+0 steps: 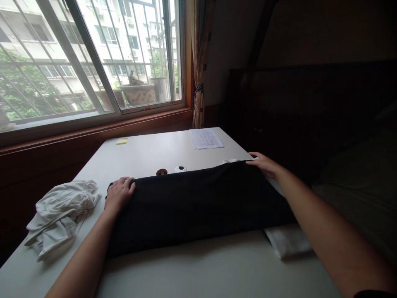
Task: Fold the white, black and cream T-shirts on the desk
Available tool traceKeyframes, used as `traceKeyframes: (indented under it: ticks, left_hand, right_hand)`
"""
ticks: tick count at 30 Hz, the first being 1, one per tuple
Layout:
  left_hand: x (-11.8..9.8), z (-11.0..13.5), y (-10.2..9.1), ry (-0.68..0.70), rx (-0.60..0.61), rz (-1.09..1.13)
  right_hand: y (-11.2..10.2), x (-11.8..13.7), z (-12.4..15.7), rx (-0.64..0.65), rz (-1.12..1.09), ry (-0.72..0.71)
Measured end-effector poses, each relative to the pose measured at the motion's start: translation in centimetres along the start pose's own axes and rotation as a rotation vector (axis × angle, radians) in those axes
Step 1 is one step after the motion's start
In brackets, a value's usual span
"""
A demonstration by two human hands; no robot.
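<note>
A wide black folded cloth (pixel 198 203), perhaps a garment, lies across the near half of the white table. My left hand (pixel 120 193) rests on its far left corner, palm down, with the fingers laid over the fabric. At the far right corner my right hand (pixel 262 163) pinches the edge, thumb on top. White fabric (pixel 288 241) sticks out from under the black cloth at the right, and a little more shows behind its far edge. What kind of garment the black cloth is cannot be made out.
Crumpled white cloth (pixel 63 213) lies at the table's left edge. Beyond the black cloth are a brown round object (pixel 161 172) and a white ring-shaped one (pixel 180 169). Printed sheets (pixel 206 138) and yellow sticky notes (pixel 122 141) lie near the far edge, below a barred window (pixel 93 58).
</note>
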State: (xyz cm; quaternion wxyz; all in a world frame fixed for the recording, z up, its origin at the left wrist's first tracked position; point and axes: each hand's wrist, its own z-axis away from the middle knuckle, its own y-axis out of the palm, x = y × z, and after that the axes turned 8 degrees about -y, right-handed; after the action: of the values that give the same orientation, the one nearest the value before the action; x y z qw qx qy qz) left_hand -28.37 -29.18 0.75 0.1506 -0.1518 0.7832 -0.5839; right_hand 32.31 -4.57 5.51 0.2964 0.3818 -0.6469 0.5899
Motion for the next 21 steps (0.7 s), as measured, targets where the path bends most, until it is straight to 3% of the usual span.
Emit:
traceKeyframes:
  ticks: [3,6,16,21]
  left_hand:
    - [0.3,-0.2,0.3,-0.014,0.018,0.005]
    - [0.6,-0.5,0.7,-0.043,0.042,0.022]
    - [0.6,-0.7,0.8,-0.054,0.058,0.004]
    - [0.6,-0.7,0.7,-0.027,0.06,0.007]
  right_hand:
    - [0.1,-0.5,-0.9,-0.04,-0.162,0.104]
    - [0.2,-1.3,-1.5,-0.152,-0.14,0.095]
    - [3.3,-3.8,-2.3,-0.268,0.225,0.024]
    - [3.8,-4.0,-1.9,-0.271,0.398,-0.04]
